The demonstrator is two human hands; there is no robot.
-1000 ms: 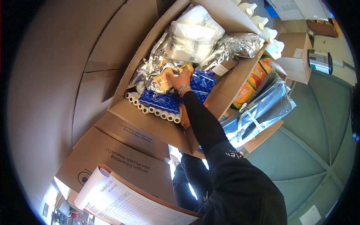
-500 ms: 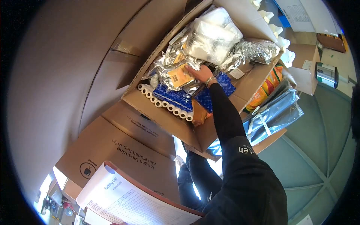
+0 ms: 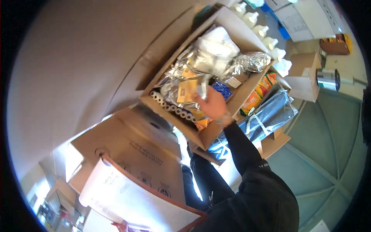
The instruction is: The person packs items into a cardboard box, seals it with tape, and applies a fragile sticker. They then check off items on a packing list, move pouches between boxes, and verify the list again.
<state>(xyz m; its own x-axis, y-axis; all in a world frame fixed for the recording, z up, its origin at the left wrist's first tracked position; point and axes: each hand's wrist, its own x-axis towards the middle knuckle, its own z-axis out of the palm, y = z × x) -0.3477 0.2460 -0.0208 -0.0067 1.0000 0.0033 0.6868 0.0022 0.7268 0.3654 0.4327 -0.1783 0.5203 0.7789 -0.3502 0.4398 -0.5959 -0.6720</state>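
My right hand [image 3: 212, 103] is over the open cardboard box [image 3: 213, 133], blurred by motion. Its fingers are closed at the edge of a silver foil pouch with a yellow-orange label [image 3: 187, 91]. Clear-wrapped white packs [image 3: 217, 48] lie behind the pouch, beside more silver foil packaging [image 3: 253, 62]. A blue patterned pack [image 3: 222, 89] lies by my wrist, and white paper rolls [image 3: 174, 108] line the near wall. At the bottom, part of my left hand [image 3: 122, 226] shows at the edge of a clipboard with a printed packing list [image 3: 135, 197].
A closed carton [image 3: 135, 150] with printed markings stands below the open box. White bottles [image 3: 261, 31] line its far side. Orange packets [image 3: 259, 92] and a plastic-wrapped dark bundle [image 3: 266, 116] lie to the right. A large cardboard surface [image 3: 77, 58] fills the left.
My right hand has drawn back toward me and up, and the labelled foil pouch has shifted with it. The view has moved, and the clipboard stays at the bottom.
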